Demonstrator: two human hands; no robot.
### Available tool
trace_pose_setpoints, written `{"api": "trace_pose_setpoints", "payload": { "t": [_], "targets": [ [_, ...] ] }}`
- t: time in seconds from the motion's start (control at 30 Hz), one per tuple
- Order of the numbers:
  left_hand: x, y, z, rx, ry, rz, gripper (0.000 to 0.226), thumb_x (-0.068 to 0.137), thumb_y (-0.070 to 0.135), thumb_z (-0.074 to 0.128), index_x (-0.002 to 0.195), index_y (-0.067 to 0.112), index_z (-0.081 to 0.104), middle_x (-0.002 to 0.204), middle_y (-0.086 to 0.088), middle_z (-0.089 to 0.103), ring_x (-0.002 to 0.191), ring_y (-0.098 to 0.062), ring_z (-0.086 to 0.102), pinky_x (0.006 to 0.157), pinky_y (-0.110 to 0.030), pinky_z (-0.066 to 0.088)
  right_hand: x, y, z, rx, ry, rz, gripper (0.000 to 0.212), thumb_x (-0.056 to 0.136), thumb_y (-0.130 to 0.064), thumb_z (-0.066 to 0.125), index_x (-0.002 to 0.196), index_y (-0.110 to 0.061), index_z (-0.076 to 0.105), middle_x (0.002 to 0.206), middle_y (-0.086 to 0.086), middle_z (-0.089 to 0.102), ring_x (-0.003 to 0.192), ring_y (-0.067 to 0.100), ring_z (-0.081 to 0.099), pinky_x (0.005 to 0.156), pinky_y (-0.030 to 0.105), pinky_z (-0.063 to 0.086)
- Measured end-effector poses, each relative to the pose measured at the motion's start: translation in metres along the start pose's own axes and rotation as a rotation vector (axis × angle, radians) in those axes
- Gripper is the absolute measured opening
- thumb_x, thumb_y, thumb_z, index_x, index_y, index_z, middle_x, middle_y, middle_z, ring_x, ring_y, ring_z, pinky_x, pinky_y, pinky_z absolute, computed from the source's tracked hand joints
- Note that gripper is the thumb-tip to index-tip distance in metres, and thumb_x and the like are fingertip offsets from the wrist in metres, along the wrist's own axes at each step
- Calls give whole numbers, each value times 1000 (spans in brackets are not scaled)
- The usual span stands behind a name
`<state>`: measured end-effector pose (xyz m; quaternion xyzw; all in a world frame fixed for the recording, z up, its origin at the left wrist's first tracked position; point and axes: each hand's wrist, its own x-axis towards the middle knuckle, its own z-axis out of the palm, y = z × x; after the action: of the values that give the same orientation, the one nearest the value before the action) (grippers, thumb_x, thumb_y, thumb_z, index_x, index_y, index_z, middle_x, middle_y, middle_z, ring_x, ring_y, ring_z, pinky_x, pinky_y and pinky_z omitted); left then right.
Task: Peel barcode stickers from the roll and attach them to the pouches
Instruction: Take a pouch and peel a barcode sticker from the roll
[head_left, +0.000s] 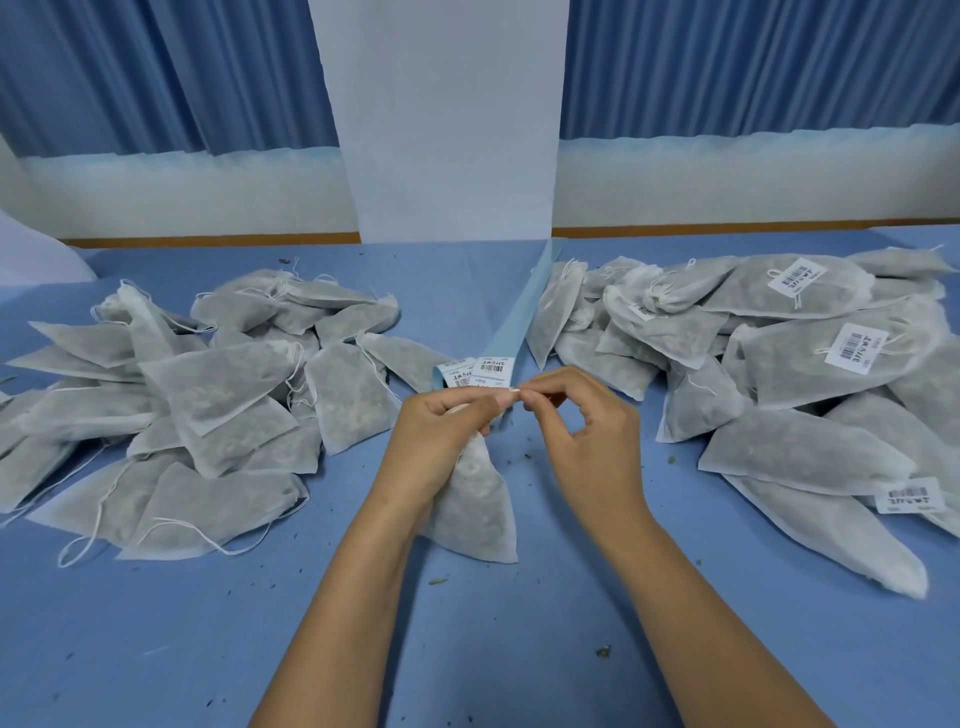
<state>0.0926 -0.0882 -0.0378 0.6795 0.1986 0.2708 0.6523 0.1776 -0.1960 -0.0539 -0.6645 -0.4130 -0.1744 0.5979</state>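
Observation:
My left hand (441, 431) grips the top of a white mesh pouch (480, 506) that hangs down onto the blue table. My right hand (587, 431) pinches with thumb and forefinger right at my left fingertips, at the near end of the sticker strip; what it pinches is too small to make out. The strip of barcode stickers (491, 366) on pale blue backing (514, 322) runs from the hands back toward the white pillar. The roll itself is hidden.
A heap of unlabelled pouches (208, 395) with drawstrings lies on the left. On the right lies a heap of pouches (810, 364) bearing barcode labels (852, 345). A white pillar (447, 130) stands at the table's far edge. Dark crumbs dot the blue table (156, 649).

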Motion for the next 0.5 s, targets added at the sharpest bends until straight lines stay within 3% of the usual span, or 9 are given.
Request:
{"api": "trace_pose_setpoints", "payload": {
  "t": [0.13,0.33,0.5],
  "targets": [
    [0,2,1,-35,22,10,20,82,13,72,72,29,79,81,10,76,71,6,63,64,-7,46,2,5,0,14,-16,158,10,88,-5,59,79,-7,63,73,-4,66,73,9,60,64,8,39],
    [-1,0,4,-50,124,-71,14,78,16,76,68,25,79,73,6,74,62,6,60,60,-7,47,4,8,2,-28,-100,195,16,90,2,52,81,-11,55,73,-2,61,70,-3,56,60,4,38],
    [0,-2,4,-85,151,-151,16,77,18,76,63,24,77,62,10,67,59,-1,58,58,-12,45,3,5,4,-19,-186,227,16,92,1,46,84,-12,51,77,1,60,73,8,56,65,9,38]
  ]
}}
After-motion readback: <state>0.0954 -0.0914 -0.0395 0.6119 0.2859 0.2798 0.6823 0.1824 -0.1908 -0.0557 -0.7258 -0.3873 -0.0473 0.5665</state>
